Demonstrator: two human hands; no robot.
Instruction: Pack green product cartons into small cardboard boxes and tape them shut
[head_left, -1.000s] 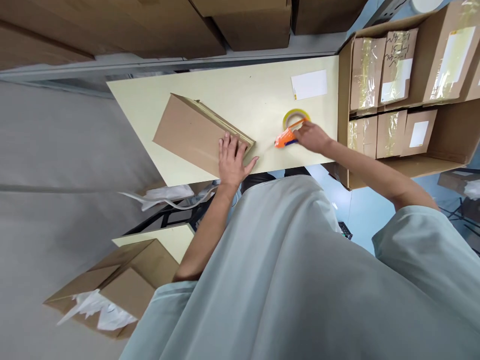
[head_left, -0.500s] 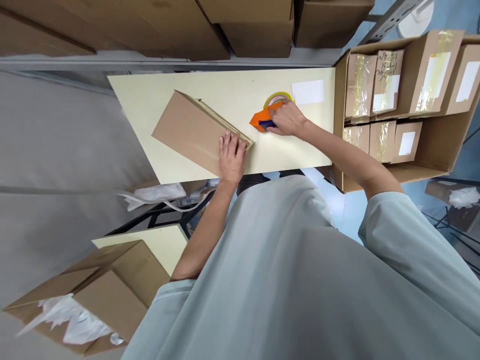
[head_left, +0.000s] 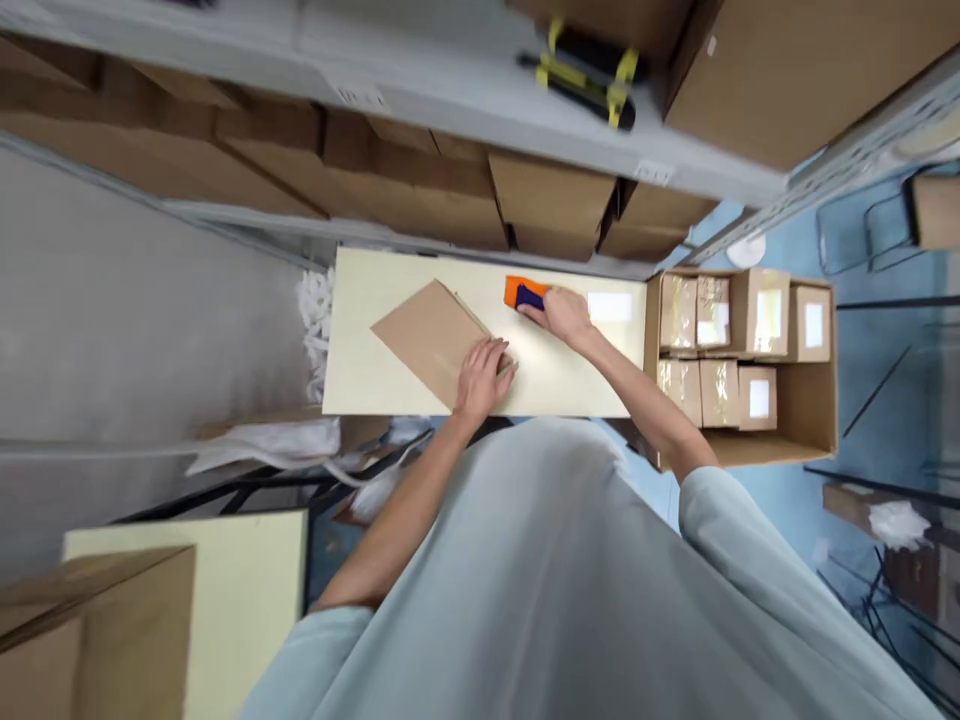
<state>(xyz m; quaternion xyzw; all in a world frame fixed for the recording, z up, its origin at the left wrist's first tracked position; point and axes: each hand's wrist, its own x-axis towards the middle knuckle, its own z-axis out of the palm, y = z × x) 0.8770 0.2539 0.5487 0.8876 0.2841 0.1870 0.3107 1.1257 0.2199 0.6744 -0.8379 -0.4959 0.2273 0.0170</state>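
A flat-sided brown cardboard box [head_left: 427, 338] lies at an angle on the pale tabletop [head_left: 356, 375]. My left hand [head_left: 478, 382] grips its near right end, the fingers bent over the edge. To the right of the box, apart from it, my right hand [head_left: 568, 314] is closed round an orange tape dispenser [head_left: 516, 289] with a dark blue part. The tape roll is not visible now. A white paper slip [head_left: 609, 306] rests just right of that hand.
At the table's right end stands a large open carton [head_left: 821, 400] holding several taped, labelled boxes. Shelving [head_left: 450, 110] packed with cartons runs along the back, with black-and-yellow tools [head_left: 585, 75] on its upper level. Another open carton [head_left: 142, 620] sits at lower left.
The view has tilted up and shows more shelving. My left fingers have curled further over the box's end. The dispenser has turned in my right hand, hiding the yellow-rimmed roll.
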